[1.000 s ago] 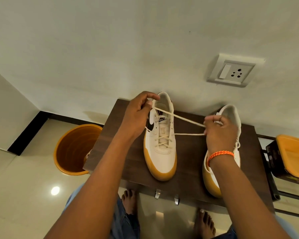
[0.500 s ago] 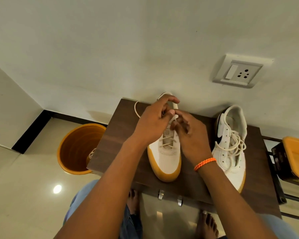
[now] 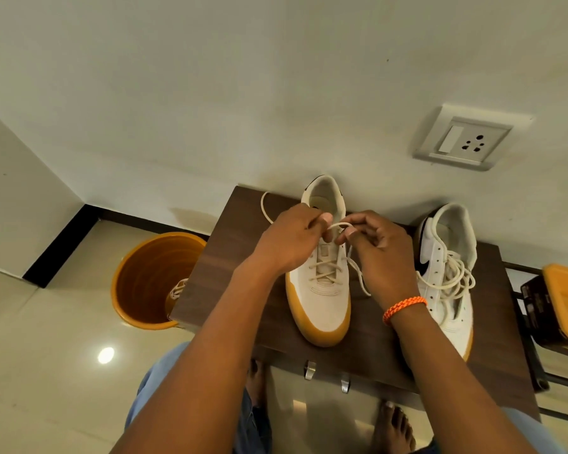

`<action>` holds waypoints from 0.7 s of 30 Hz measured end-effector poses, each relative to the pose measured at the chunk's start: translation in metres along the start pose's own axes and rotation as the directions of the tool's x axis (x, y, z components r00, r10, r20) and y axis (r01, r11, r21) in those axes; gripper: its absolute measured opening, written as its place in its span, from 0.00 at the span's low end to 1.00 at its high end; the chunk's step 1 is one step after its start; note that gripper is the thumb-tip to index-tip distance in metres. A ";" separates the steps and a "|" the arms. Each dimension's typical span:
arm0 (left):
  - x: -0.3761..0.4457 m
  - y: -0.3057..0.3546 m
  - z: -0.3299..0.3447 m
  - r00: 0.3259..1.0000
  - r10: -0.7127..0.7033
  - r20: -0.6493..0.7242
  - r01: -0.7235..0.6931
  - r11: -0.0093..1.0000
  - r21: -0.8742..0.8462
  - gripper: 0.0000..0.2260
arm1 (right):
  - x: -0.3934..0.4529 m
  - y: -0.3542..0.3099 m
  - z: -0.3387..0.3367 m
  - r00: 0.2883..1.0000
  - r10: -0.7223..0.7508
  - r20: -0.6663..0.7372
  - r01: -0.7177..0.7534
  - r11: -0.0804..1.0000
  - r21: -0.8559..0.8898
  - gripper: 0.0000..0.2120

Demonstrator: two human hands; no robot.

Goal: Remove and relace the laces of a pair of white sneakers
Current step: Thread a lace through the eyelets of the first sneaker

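two sneakers are counted on the desk (image 3: 236,290), both with toes toward the wearer of the camera. the left sneaker (image 3: 322,290) stands at mid-desk, heel near the wall; the right sneaker (image 3: 446,290) lies well apart from it, toward the desk's right end.

step in hand, as judged: relacing of the left sneaker, near its upper eyelets. crossed lace (image 3: 323,268) is seen over the lower tongue — the lower rows appear done. the left hand (image 3: 289,244) is clenched on the lace, pinched between thumb and forefinger just above the tongue. the right hand (image 3: 377,253) is likewise clenched on it, a short arc of lace being held between the two grips. one free end is seen curving away on the desk behind the left hand; another strand trails down beside the right wrist. whether a knot is being formed or an eyelet threaded cannot be told.

the right sneaker is untouched; its own lace (image 3: 453,276) lies in a loose heap over the open throat, with bare eyelets visible — it is judged not yet relaced.

next move, as judged: both ends must be kept taut and even while the crossing is drawn down, or the lower rows may slacken.

also counted: one orange bucket (image 3: 138,290) beside the desk, one wall socket (image 3: 463,142), one orange wristband (image 3: 404,308), two metal hooks (image 3: 309,370) at the desk's front edge.
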State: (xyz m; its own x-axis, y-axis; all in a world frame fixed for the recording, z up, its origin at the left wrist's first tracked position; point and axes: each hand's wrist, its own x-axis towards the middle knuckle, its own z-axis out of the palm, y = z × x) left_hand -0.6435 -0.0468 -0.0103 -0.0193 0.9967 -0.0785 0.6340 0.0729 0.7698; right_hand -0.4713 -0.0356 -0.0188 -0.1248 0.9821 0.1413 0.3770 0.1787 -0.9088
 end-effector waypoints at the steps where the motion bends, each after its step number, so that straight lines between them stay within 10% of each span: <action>1: 0.000 -0.001 0.000 1.000 -0.004 0.008 0.004 1.000 -0.011 0.17 | 0.001 0.000 0.001 1.000 0.011 -0.005 -0.011 1.000 0.007 0.09; 11: 0.003 -0.008 0.000 0.996 -0.044 -0.076 0.038 0.996 -0.083 0.18 | -0.004 0.003 0.009 0.990 -0.144 -0.004 0.137 0.947 -0.292 0.08; 21: 0.001 -0.007 -0.004 0.996 -0.076 -0.049 0.066 0.982 -0.175 0.19 | 0.007 0.005 0.019 0.980 -0.189 0.056 0.197 0.955 -0.220 0.05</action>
State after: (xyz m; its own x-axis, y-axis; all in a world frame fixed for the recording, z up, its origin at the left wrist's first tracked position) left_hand -0.6513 -0.0462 -0.0130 -0.1052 0.9888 -0.1055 0.4862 0.1437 0.8619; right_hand -0.4880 -0.0287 -0.0298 -0.2448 0.9257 0.2884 0.5375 0.3771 -0.7542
